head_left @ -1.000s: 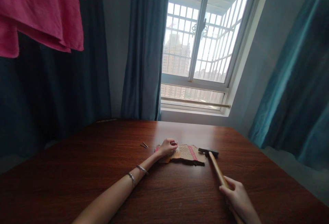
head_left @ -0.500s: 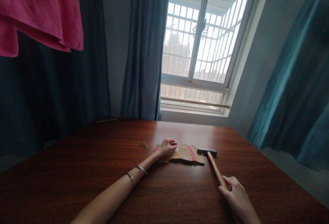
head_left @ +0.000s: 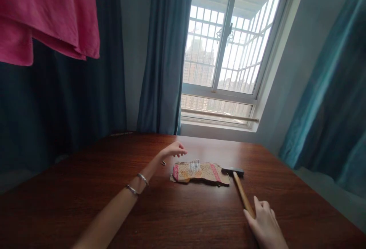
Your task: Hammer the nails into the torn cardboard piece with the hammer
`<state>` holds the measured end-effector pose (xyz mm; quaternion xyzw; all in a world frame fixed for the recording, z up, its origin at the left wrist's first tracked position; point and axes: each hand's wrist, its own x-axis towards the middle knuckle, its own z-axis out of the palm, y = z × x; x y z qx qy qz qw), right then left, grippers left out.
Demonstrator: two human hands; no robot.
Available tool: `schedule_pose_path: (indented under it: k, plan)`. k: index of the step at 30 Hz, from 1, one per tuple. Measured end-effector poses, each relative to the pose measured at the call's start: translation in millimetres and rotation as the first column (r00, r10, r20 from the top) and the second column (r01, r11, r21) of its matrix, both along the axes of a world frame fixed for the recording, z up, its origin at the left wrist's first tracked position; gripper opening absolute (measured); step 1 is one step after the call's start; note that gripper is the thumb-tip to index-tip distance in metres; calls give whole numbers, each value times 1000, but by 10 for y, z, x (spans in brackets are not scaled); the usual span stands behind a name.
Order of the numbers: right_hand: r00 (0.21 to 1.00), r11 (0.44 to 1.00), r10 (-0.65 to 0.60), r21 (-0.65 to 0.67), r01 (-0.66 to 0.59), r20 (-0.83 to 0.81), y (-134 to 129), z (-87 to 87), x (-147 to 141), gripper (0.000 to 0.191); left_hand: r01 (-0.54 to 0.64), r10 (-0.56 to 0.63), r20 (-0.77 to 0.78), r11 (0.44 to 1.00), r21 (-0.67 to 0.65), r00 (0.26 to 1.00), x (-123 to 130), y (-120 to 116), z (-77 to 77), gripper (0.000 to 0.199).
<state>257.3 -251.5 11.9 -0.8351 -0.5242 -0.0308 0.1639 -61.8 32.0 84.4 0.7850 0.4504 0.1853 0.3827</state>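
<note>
My left hand (head_left: 174,149) hovers just beyond the left end of a piece of patterned cardboard (head_left: 207,171), fingers bent downward, slightly apart, with nothing visible in them. Several nails (head_left: 195,163) stand upright in a close group on the cardboard. Loose nails (head_left: 163,163) lie on the table beneath my left wrist, partly hidden by it. At the right, my right hand (head_left: 265,220) is loosely around the wooden handle of a hammer (head_left: 242,192), thumb and forefinger on either side. The hammer's dark head rests on the table beside the cardboard's right end.
The brown wooden table (head_left: 183,211) reaches back to the wall below a barred window (head_left: 225,51). Blue curtains (head_left: 160,58) hang on both sides. A pink cloth (head_left: 57,13) hangs at the upper left.
My left hand has lifted off the cardboard and moved left and back, uncovering the upright nails. My right hand's fingers have loosened on the hammer handle. The view has shifted slightly.
</note>
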Motion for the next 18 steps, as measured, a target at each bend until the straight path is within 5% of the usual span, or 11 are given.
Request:
schedule_pose_path:
  k: [2, 5, 9, 13, 18]
  plan:
    - [999, 1000, 4, 24, -6, 48, 88, 167, -105, 51, -42, 30, -194, 998, -55, 981, -268, 73, 101, 27]
    - [993, 991, 107, 75, -110, 45, 276, 467, -362, 44, -254, 227, -437, 967, -2, 870, -567, 105, 91, 24]
    - [971, 954, 238, 184, -238, 23, 601, 757, -734, 35, -413, 325, -522, 909, -60, 789, -703, 90, -60, 23]
    - [961, 937, 278, 220, -270, -5, 1029, 825, -955, 36, -454, 345, -534, 887, -83, 772, -682, 104, -155, 26]
    - [965, 947, 256, 216, -239, -56, 1530, 680, -1015, 37, -484, 357, -577, 872, -78, 735, -660, 120, -178, 25]
